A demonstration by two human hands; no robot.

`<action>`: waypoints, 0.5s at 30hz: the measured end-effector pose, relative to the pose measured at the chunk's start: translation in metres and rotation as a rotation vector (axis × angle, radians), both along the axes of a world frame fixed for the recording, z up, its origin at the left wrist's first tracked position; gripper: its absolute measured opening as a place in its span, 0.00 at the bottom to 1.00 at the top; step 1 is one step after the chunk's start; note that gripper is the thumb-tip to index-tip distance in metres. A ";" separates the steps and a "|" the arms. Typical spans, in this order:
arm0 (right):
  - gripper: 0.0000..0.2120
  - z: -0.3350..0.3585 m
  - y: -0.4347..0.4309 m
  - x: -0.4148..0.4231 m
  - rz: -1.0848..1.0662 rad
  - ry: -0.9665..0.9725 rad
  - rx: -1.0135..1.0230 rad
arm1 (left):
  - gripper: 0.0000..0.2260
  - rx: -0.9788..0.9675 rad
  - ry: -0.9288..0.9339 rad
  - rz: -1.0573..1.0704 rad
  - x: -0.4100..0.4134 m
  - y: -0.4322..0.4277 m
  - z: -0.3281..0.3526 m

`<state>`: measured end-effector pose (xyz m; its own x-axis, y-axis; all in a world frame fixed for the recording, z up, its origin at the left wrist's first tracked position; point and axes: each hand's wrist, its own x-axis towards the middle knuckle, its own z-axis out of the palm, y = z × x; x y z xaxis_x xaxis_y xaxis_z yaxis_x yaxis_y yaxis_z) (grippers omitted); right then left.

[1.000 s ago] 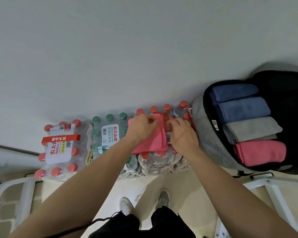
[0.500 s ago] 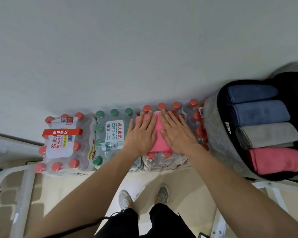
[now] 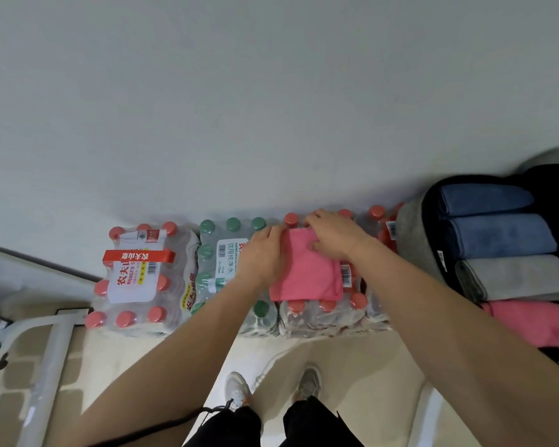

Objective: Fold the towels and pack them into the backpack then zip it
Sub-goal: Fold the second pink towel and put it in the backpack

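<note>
Pink towel folded, lying atop bottle packs, L of open backpack. Left hand flat on its edge; right hand fingers curled on far edge. Risk: uneven caps beneath, fold could slip apart on lift.

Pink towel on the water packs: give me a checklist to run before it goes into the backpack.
1. Pink towel folded compact: ok, a small rectangle on the bottle pack.
2. Both hands on it: ok, left hand at its left edge, right hand on its far edge.
3. Firm grip: cannot tell, the fingers seem to press rather than pinch.
4. Backpack open: ok, unzipped with folded towels showing.
5. Room inside: cannot tell, blue, grey and pink towels fill the visible part.
6. Path to the backpack: ok, nothing stands between.
</note>
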<state>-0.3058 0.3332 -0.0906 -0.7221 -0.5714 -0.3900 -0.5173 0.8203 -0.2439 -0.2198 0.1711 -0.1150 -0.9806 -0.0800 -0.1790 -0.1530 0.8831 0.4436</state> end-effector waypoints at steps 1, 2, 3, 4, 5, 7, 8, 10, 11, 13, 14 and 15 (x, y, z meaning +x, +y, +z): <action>0.23 0.002 -0.002 -0.002 0.003 -0.004 0.038 | 0.17 -0.002 -0.040 -0.001 -0.004 -0.002 0.001; 0.23 0.004 -0.004 -0.002 0.011 0.010 0.076 | 0.17 -0.001 -0.073 -0.010 -0.007 -0.004 0.003; 0.22 0.006 -0.006 -0.002 0.022 0.021 0.111 | 0.18 -0.002 -0.103 -0.024 -0.009 -0.006 0.004; 0.20 0.008 -0.007 -0.002 0.034 0.021 0.137 | 0.20 -0.012 -0.137 -0.047 -0.012 -0.008 0.006; 0.18 0.010 -0.007 -0.001 0.043 0.008 0.152 | 0.22 -0.030 -0.177 -0.074 -0.015 -0.009 0.007; 0.10 0.011 -0.006 0.000 0.046 -0.046 0.144 | 0.26 -0.058 -0.256 -0.119 -0.022 -0.012 0.009; 0.08 0.011 -0.003 0.001 0.033 -0.083 0.124 | 0.28 -0.060 -0.278 -0.127 -0.025 -0.012 0.011; 0.07 0.010 0.005 0.003 -0.026 -0.158 0.064 | 0.30 -0.022 -0.268 -0.114 -0.029 -0.012 0.013; 0.08 0.011 0.011 0.004 -0.069 -0.191 0.032 | 0.30 0.027 -0.250 -0.095 -0.030 -0.012 0.016; 0.10 0.012 0.024 0.009 -0.175 -0.242 -0.033 | 0.27 0.193 -0.199 -0.042 -0.034 -0.008 0.022; 0.11 0.014 0.030 0.013 -0.234 -0.258 -0.069 | 0.26 0.267 -0.165 -0.024 -0.036 -0.005 0.027; 0.12 0.015 0.036 0.017 -0.294 -0.268 -0.105 | 0.26 0.311 -0.129 -0.021 -0.040 0.000 0.029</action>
<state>-0.2885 0.3693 -0.0760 -0.7411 -0.4030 -0.5370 -0.1716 0.8870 -0.4287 -0.2598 0.1711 -0.0857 -0.9491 0.0179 -0.3144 -0.2086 0.7121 0.6703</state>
